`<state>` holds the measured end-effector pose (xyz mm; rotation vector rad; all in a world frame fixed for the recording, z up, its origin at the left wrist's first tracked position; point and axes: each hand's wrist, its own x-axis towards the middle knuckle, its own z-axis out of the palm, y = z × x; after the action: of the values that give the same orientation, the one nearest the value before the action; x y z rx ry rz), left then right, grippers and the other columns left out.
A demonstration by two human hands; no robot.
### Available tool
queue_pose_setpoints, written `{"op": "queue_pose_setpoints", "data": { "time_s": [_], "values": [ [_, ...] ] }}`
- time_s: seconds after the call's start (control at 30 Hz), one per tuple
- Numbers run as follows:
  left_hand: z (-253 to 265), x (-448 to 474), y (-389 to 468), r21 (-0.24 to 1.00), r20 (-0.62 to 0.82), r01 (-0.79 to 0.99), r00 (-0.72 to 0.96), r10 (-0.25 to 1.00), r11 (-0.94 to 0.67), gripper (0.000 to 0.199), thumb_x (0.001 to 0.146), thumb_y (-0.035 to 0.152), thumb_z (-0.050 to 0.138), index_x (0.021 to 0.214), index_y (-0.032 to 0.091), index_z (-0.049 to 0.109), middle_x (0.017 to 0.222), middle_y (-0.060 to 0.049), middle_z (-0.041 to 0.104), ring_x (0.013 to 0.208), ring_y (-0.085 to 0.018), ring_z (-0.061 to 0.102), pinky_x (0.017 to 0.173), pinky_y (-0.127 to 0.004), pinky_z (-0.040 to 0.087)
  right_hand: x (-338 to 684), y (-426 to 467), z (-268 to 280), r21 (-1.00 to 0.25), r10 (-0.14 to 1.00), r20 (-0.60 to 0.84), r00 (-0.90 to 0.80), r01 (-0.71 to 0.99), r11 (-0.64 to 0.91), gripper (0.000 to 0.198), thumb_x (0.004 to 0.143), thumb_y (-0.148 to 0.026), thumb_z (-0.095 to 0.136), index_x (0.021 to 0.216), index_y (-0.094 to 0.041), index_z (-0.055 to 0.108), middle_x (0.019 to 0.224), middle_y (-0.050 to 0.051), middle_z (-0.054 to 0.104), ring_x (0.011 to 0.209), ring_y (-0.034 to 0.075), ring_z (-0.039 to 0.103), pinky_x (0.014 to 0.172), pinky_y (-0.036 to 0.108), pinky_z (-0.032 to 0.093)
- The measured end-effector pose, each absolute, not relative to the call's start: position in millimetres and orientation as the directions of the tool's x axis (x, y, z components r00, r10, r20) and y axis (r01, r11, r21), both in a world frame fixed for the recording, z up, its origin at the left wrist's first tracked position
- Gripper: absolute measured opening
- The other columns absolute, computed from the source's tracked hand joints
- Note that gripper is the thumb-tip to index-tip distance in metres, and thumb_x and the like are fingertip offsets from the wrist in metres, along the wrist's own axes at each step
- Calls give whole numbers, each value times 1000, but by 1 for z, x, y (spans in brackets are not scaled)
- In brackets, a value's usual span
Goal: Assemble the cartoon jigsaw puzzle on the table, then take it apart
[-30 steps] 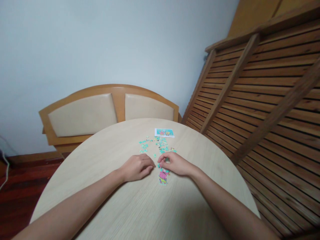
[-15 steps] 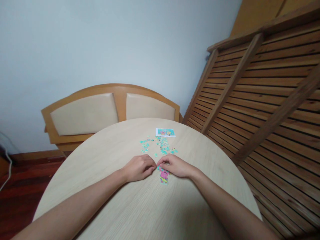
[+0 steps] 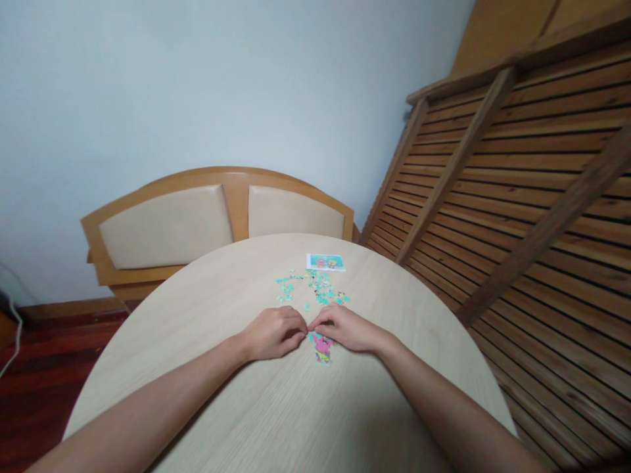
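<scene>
A partly joined jigsaw puzzle (image 3: 323, 349), pink with yellow-green and purple below, lies flat on the round table (image 3: 256, 407). At its upper left corner, my right hand (image 3: 340, 326) is closed in a pinch, with thumb and forefinger on a small teal puzzle piece mostly covered by the fingertips. My left hand (image 3: 279, 333) rests on the table just left of the puzzle, its fingers curled together and their tips almost meeting the right ones. Whatever the left fingers hold, if anything, is hidden.
Beyond the hands lie several loose teal puzzle pieces (image 3: 323, 284), with one single piece (image 3: 307, 307) nearer. A picture card (image 3: 326, 263) of two cartoon figures sits behind them. A padded headboard (image 3: 167, 223) stands past the table, and a slatted wooden frame (image 3: 493, 197) leans at right.
The right fingertips have shifted very slightly at the puzzle's upper left corner, covering less of its pink top. The left hand stays nearly still. The view has tilted a little.
</scene>
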<state>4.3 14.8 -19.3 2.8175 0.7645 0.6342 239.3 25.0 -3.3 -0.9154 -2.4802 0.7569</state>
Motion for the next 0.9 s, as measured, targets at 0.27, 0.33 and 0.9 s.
{"op": "queue_pose_setpoints", "data": {
  "time_s": [0.27,0.33,0.9],
  "values": [
    [-18,5,15,256,346,307,856,383,-917,29,96,22,52,120,25,67,126,-5,68,114,-20,63,101,-33,49,271,40,1,-500,778,241,-581,613,612,21,93,-26,58,97,-22,78,98,6,77,95,22,67,89,35,47],
    [-18,5,15,244,347,282,868,355,-928,30,97,21,50,122,25,67,125,-5,68,114,-21,63,101,-34,50,279,42,2,-424,799,251,-547,680,598,20,93,-25,58,95,-22,77,98,7,76,96,24,66,90,37,46],
    [-15,7,12,167,313,322,879,360,-932,30,96,22,50,122,23,65,123,-8,67,110,-22,63,98,-35,51,285,42,-6,-277,834,188,-519,786,552,36,97,-38,52,126,-21,65,133,12,62,125,28,52,106,46,37]
  ]
}}
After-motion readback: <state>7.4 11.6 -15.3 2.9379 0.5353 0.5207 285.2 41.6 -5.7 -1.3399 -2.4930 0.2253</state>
